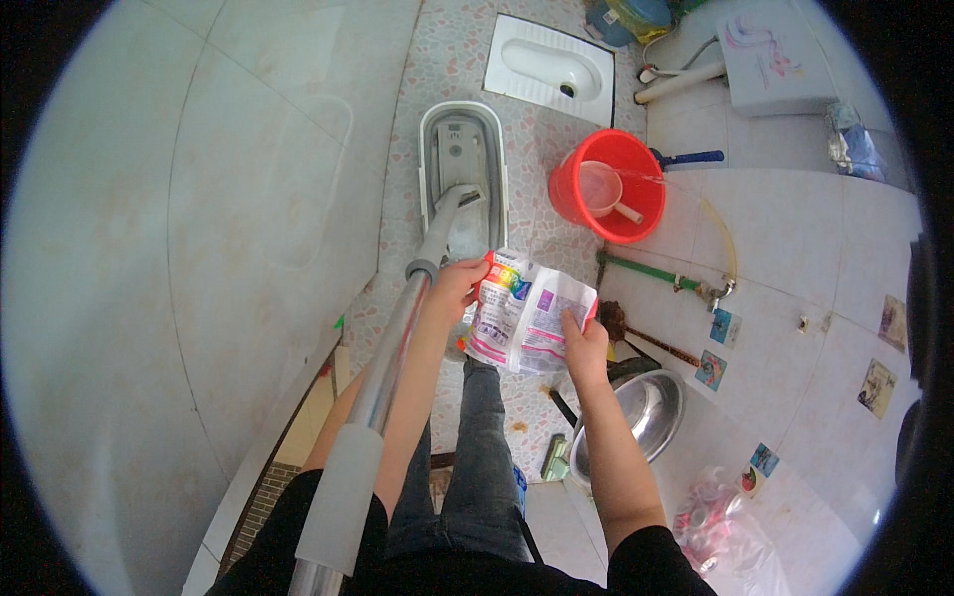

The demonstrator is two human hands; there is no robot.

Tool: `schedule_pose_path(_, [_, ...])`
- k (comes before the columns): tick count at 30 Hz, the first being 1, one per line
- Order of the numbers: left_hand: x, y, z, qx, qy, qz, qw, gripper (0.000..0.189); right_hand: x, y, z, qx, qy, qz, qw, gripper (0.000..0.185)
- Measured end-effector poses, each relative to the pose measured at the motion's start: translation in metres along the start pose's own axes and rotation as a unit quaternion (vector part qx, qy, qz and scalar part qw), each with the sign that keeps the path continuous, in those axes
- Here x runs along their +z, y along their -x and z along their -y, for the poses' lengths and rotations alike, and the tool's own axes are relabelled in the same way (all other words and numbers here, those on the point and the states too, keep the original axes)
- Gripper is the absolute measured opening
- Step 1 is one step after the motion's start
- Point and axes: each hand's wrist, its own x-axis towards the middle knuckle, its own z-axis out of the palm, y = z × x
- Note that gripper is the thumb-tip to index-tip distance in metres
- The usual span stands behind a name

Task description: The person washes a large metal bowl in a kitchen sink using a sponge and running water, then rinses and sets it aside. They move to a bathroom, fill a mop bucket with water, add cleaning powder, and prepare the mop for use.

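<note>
Between my two hands a white, printed plastic pouch [525, 316] is held flat, its pink and purple printed side facing up. My left hand [460, 287] grips its left edge near the upper corner. At its right edge, my right hand [585, 346] has the thumb on top and fingers beneath. A mop's metal and grey plastic pole [389, 350] slants up past my left forearm, its far end in an oblong grey and white mop bucket [501, 179]. Clear water shows in the near part of that bucket, partly behind the pole.
A red bucket [560, 182] holds a pink dipper [600, 190]; water runs into it from a hose on a wall tap [719, 292]. Beyond lies a squat toilet [510, 63]. A steel basin [674, 406], a green brush [555, 458] and a bag of cans [704, 521] are at the right.
</note>
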Motion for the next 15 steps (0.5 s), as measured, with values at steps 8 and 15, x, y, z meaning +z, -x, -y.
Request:
schedule_pose_path(8, [0.005,-0.002,-0.002,-0.045,0.101,0.101,0.989,0.025,-0.006,0.004,0.007,-0.003,-0.037,0.011,0.999,0.027])
schedule_pose_path(15, [0.014,0.004,-0.014,-0.032,0.143,0.139,0.979,0.028,-0.009,0.015,0.002,-0.047,-0.093,0.023,0.994,0.020])
